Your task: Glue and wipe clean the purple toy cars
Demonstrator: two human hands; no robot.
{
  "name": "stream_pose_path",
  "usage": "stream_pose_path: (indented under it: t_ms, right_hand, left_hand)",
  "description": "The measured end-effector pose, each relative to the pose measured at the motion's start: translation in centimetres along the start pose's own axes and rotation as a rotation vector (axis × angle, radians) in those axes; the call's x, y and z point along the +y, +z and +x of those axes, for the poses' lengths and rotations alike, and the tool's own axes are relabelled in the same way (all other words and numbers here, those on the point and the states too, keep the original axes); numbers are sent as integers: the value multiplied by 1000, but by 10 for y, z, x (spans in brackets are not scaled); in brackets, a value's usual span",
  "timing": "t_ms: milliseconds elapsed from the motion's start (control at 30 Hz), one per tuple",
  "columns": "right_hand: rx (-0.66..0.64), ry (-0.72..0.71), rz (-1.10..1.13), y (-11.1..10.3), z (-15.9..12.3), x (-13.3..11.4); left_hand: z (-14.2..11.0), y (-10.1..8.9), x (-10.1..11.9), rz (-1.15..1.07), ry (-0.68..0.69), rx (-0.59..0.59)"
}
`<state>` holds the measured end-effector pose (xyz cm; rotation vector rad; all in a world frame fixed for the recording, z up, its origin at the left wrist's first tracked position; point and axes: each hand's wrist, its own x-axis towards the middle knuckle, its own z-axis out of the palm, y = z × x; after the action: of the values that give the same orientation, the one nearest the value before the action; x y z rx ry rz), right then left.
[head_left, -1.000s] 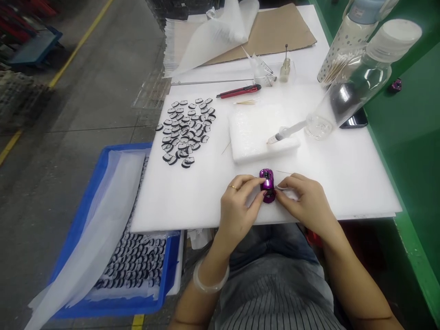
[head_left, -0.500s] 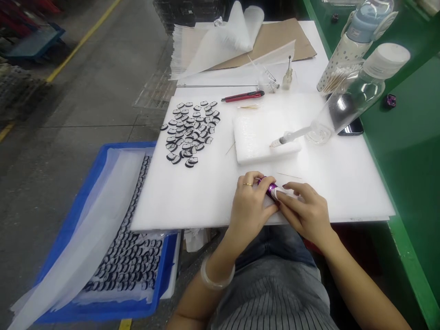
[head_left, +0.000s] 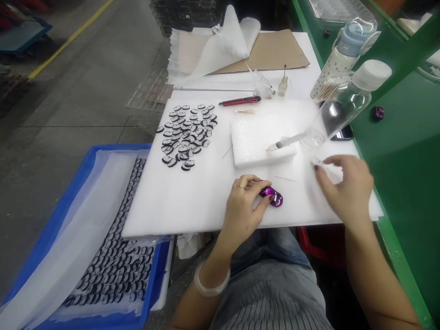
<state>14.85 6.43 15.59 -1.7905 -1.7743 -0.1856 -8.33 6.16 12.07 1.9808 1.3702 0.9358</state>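
Observation:
My left hand [head_left: 244, 206] grips a small shiny purple toy car body [head_left: 276, 198] between thumb and fingers, low over the front of the white foam-topped table [head_left: 192, 201]. Off to the right, my right hand [head_left: 349, 190] pinches a crumpled white tissue or cloth [head_left: 332, 171], slightly blurred. A thin needle-like stick [head_left: 285, 178] lies just beyond the car. Behind it sits a white foam block [head_left: 254, 142], with a syringe [head_left: 285, 142] resting on top. Many small black-and-white curved pieces [head_left: 187, 135] are spread on the table's left side.
A clear bottle [head_left: 354, 103] and a dotted flask [head_left: 338, 59] stand at the right, near swabs [head_left: 332, 87] and a phone [head_left: 343, 134]. A red cutter knife [head_left: 239, 101] lies farther back. On the left, a blue tray [head_left: 82, 183] holds rows of similar pieces.
My right hand has moved away from the purple car to the right, carrying the white tissue or cloth. My left hand still holds the car, whose front now shows uncovered.

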Motion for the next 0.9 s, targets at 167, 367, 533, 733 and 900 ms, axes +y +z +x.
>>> stream_pose_path:
  t_ms: [167, 367, 533, 733, 900]
  right_hand:
    - [-219, -183, 191, 28, -34, -68]
    - [-138, 231, 182, -1, -34, -1]
    - [-130, 909, -370, -77, -68, 132]
    - [-160, 759, -531, -84, -62, 189]
    - [-269, 584, -453, -24, 39, 225]
  left_hand:
    - [-4, -5, -4, -80, -11, 114]
    - [-11, -5, -5, 31, 21, 159]
    - [-12, -4, -3, 72, 45, 143]
    - [-12, -2, -3, 152, 62, 124]
    - [-11, 1, -4, 213, 71, 130]
